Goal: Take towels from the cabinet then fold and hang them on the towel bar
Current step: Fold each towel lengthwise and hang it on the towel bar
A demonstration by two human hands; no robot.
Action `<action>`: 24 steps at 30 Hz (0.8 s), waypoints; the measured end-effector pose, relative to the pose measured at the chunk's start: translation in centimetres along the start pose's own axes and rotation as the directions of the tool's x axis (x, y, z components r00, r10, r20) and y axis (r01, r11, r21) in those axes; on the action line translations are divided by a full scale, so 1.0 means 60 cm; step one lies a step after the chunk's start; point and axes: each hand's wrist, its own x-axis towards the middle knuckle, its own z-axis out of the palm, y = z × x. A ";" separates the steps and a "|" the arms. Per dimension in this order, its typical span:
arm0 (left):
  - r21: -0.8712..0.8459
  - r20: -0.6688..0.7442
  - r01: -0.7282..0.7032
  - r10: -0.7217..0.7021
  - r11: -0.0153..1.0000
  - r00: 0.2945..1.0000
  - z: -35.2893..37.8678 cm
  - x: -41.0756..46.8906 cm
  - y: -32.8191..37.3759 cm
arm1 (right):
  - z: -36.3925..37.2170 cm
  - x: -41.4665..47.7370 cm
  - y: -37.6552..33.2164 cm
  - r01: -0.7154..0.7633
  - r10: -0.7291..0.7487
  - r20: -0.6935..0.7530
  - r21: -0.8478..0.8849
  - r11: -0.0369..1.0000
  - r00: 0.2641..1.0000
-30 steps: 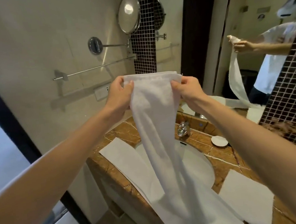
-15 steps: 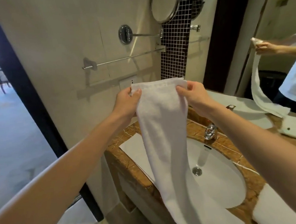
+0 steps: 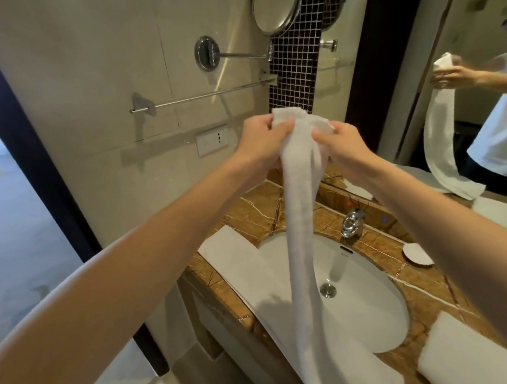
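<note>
Both hands are closed on the top end of a white towel (image 3: 302, 218): the left hand (image 3: 261, 141) and right hand (image 3: 342, 146) grip it close together, so its upper edge is bunched. A long, narrow, folded strip is hung down over the sink (image 3: 380, 303), below the towel bar (image 3: 206, 95).

Left hand (image 3: 259, 141) and right hand (image 3: 339, 146) pinch a seemingly folded towel (image 3: 301, 218) over the sink (image 3: 380, 297)

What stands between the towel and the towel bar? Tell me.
Nothing visible. The left hand and right hand hold the towel over the sink; the bare towel bar is on the wall up-left, open air between.
</note>
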 end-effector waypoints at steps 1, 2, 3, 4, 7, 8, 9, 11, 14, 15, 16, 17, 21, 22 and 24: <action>0.008 -0.026 -0.001 0.002 1.000 1.000 0.015 0.005 0.002 | -0.006 -0.006 -0.003 -0.007 0.007 0.004 -0.023 1.000 1.000; 0.009 -0.052 0.003 -0.003 1.000 0.999 0.029 0.011 0.002 | -0.012 -0.010 -0.006 -0.013 0.012 -0.011 -0.067 0.998 1.000; 0.004 -0.074 0.011 -0.010 1.000 0.997 0.042 0.015 0.003 | -0.016 -0.015 -0.009 -0.010 0.006 -0.038 -0.115 0.993 0.999; 0.003 -0.097 0.020 -0.020 1.000 0.995 0.054 0.021 0.000 | -0.019 -0.020 -0.012 0.010 -0.020 -0.061 -0.157 0.988 0.998; 0.013 -0.152 0.036 -0.034 0.999 0.988 0.085 0.035 -0.002 | -0.030 -0.038 -0.024 0.072 -0.081 -0.039 -0.204 0.976 0.996; 0.004 -0.159 0.044 -0.043 0.999 0.986 0.094 0.037 0.000 | -0.033 -0.045 -0.030 0.077 -0.077 0.006 -0.185 0.980 0.997; -0.006 -0.163 0.052 -0.052 0.999 0.985 0.103 0.037 0.005 | -0.036 -0.053 -0.035 0.072 -0.065 0.047 -0.170 0.983 0.997; -0.021 -0.160 0.063 -0.066 0.998 0.985 0.121 0.034 0.020 | -0.044 -0.062 -0.042 0.086 -0.072 0.087 -0.177 0.980 0.994; -0.044 -0.091 0.052 -0.056 0.998 0.994 0.143 0.023 0.045 | -0.056 -0.070 -0.057 0.141 -0.138 0.030 -0.175 0.974 0.990; -0.062 -0.048 0.039 -0.042 0.997 0.998 0.147 0.018 0.053 | -0.061 -0.072 -0.061 0.157 -0.158 0.006 -0.162 0.974 0.987; -0.089 -0.002 0.033 -0.034 0.995 0.999 0.148 0.013 0.060 | -0.064 -0.077 -0.066 0.182 -0.187 -0.016 -0.161 0.970 0.982; -0.134 0.050 0.032 -0.025 0.990 0.998 0.149 0.005 0.069 | -0.069 -0.080 -0.070 0.210 -0.222 -0.045 -0.177 0.961 0.974; -0.236 0.220 0.018 0.035 0.972 0.975 0.148 -0.019 0.093 | -0.092 -0.089 -0.085 0.234 -0.260 -0.203 -0.143 0.962 0.944; -0.200 0.214 -0.005 0.049 0.980 0.976 0.145 -0.020 0.095 | -0.097 -0.091 -0.089 0.224 -0.245 -0.230 -0.115 0.968 0.942; -0.072 0.152 -0.080 0.090 0.994 0.984 0.135 -0.017 0.098 | -0.109 -0.094 -0.101 0.206 -0.222 -0.252 -0.086 0.975 0.942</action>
